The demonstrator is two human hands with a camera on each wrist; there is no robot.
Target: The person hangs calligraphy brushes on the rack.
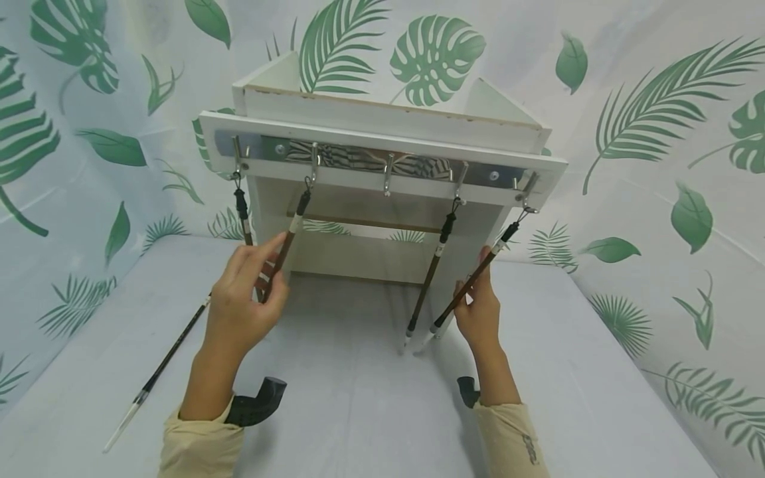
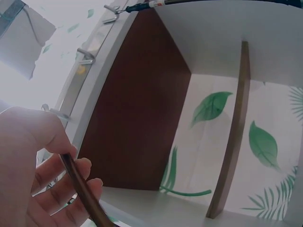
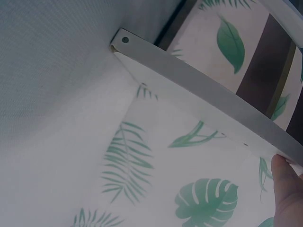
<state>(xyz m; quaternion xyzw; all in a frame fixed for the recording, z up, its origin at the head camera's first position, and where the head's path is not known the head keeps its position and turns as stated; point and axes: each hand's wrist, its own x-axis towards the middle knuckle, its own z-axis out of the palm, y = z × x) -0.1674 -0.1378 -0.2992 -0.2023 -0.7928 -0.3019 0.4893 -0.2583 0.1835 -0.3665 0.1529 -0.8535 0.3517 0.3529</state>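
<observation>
My left hand (image 1: 248, 299) pinches the brown handle of a calligraphy brush (image 1: 295, 219) between thumb and fingers. That brush hangs by its cord loop from the second hook, its lower end hidden by the hand. Behind the same hand hangs another brush (image 1: 242, 209), on the leftmost hook. At the right, my right hand (image 1: 483, 312) grips the front edge of the white rack's side panel (image 3: 199, 85), a fingertip (image 3: 281, 172) on its outer side. In front of those fingers slants the rightmost brush (image 1: 475, 279). One more brush (image 1: 430, 265) hangs just left of it.
A white rack (image 1: 388, 119) carries a metal hook strip (image 1: 358, 156) across its front. One middle hook (image 1: 388, 174) sits between the hung brushes. At left, a dark brush (image 1: 161, 368) with a pale tip lies on the white table (image 1: 352, 398). Leaf-patterned cloth (image 1: 645, 219) surrounds the rack.
</observation>
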